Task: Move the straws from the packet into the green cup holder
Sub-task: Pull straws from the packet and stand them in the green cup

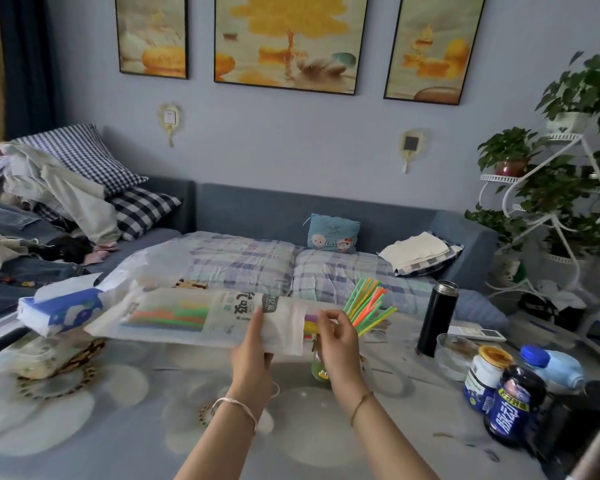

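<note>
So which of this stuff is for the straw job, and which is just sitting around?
For the job:
- packet, held by the left hand
- straws, held in a bunch by the right hand
- green cup holder, mostly hidden behind the right hand

Just lying about:
- black flask
- tissue pack
- glass bowl
- jars and bottles

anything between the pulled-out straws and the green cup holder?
Only the right hand itself: it holds the straws just above the green cup holder and hides most of it. No other object sits in the short drop between them.
</note>
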Demonstrator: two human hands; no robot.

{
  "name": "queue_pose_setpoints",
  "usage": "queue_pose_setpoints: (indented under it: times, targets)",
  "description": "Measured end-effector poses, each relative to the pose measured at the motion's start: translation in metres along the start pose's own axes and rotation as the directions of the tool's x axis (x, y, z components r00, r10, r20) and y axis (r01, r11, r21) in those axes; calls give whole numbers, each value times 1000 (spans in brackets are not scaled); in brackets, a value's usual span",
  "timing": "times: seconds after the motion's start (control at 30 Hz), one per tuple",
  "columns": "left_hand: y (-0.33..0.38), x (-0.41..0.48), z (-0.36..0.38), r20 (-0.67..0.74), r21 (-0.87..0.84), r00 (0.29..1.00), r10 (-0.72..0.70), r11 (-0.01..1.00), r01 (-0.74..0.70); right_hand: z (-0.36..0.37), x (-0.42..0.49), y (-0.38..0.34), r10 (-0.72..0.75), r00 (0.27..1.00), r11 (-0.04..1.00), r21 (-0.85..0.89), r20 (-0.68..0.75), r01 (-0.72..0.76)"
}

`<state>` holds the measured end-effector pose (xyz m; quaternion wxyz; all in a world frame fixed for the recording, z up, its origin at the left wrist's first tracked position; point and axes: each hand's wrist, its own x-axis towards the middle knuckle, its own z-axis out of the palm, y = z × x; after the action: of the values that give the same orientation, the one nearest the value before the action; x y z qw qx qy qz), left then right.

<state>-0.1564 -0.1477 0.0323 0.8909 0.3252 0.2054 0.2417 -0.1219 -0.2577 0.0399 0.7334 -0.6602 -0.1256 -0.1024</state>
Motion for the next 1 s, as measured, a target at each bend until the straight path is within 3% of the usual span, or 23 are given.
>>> queue_pose_setpoints:
  times: [0.1,0.2,0.3,0.4,0.5,0.6,0.7,0.87,1.0]
  targets:
    - [2,8,-6,3,-118,996,-93,989,93,-12,9,-11,-19,994,999,28,-111,23]
    - [-3,13,-7,8,-155,991,-131,979,130,-19,12,-21,114,974,975,211,-194,-72]
    - [-6,6,0,8,-142,990,-140,980,140,-12,9,-21,247,965,953,204,-87,-225]
    - [-9,-1,9,-5,-127,988,-154,980,153,-2,6,-17,326,944,941,83,42,-328]
    - [-12,4,8,-6,-141,986,-165,976,163,-5,11,-23,266,964,963,37,5,-266]
    - [-13,17,2,-16,-185,989,-147,973,141,-14,18,-35,179,977,979,124,-119,-164]
    - [-13,20,2,-55,-183,985,-164,971,152,-17,21,-39,192,962,971,182,-195,-157]
    - [-20,15,12,-57,-175,980,-193,968,181,-9,19,-28,198,978,978,85,-63,-192]
    - [-24,21,8,-49,-175,980,-194,968,183,-14,33,-26,190,980,974,136,-62,-180]
